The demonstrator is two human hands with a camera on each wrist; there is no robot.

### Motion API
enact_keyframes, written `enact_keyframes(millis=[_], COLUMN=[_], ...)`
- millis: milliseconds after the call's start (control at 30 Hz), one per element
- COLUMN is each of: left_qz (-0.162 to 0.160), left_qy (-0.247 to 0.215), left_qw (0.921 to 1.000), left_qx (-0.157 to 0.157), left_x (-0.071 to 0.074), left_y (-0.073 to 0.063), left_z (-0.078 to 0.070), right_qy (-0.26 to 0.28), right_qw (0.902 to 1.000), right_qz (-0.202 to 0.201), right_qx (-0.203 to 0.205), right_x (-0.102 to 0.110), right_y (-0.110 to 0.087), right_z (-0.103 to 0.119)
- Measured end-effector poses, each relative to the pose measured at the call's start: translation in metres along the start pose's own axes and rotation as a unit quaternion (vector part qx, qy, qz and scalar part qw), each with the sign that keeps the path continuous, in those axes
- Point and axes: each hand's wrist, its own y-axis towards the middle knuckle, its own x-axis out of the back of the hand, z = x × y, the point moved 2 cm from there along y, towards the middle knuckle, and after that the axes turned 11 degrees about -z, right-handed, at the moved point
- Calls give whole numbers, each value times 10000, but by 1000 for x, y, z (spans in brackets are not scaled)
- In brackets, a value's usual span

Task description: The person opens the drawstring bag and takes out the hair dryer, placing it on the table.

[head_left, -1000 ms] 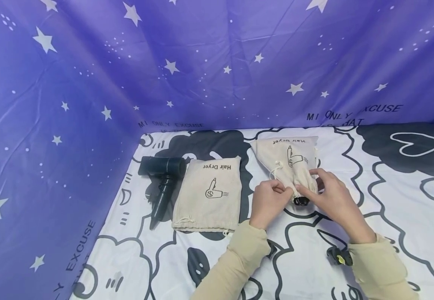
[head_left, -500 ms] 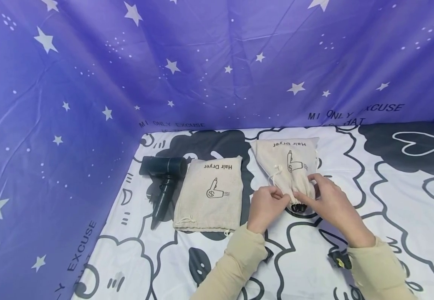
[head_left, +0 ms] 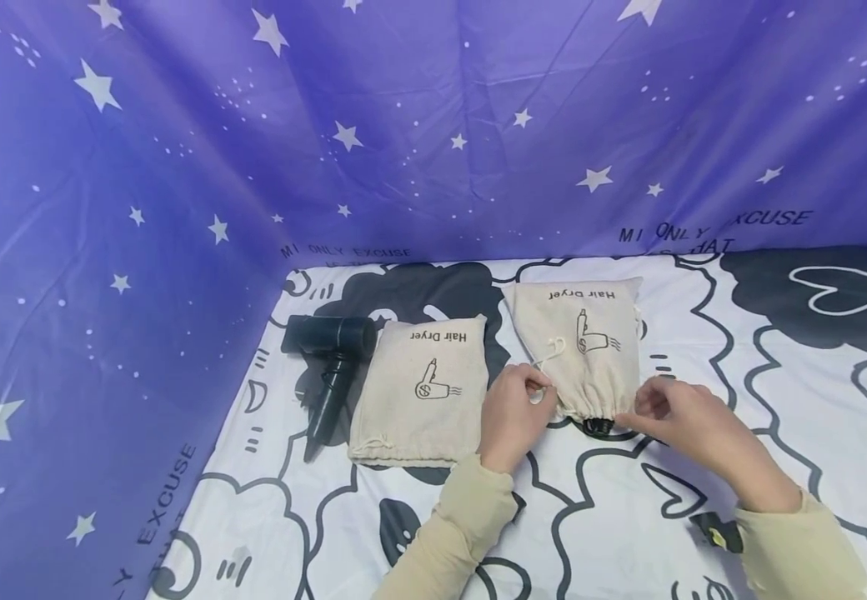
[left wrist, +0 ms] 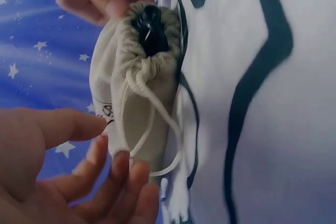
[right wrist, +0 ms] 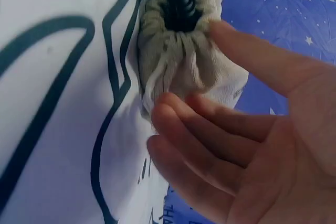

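Note:
A beige drawstring bag [head_left: 576,333] printed "Hair Dryer" lies on the patterned cloth, its mouth gathered. Black coiled cord or plug [head_left: 597,427] shows in the opening, seen also in the left wrist view as a dark bundle [left wrist: 152,32]. My left hand [head_left: 516,417] is at the bag's left side by the white drawstring [left wrist: 157,103]; its thumb and fingers are apart. My right hand [head_left: 692,425] is by the right edge of the mouth, its thumb touching the gathered rim [right wrist: 205,19] and its fingers loosely bent beside the bag. The rest of the contents is hidden.
A second beige bag [head_left: 422,417], printed alike, lies flat to the left. Beside it is a black hair dryer [head_left: 332,337], handle towards me. Purple star-printed fabric [head_left: 433,125] rises behind and at the left edge.
Both hands have drawn apart from the bag's mouth, the left going left and the right going right. The gathered mouth now shows uncovered between them.

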Motion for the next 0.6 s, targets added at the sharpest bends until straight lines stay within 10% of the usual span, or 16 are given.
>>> enact_keyframes(millis=[367,600], left_qz=[663,628], left_qy=[1678,1916], left_qw=[9768,9646], left_qx=[-1151,-1698], left_x=[-15,-20], left_y=[-4,0], left_z=[-6,-8], right_qy=[-213,-370], right_qw=[9992,9986], right_qz=[96,-61], right_qx=[312,362], right_x=[-10,-7], right_y=[2,4], right_z=[-1,6])
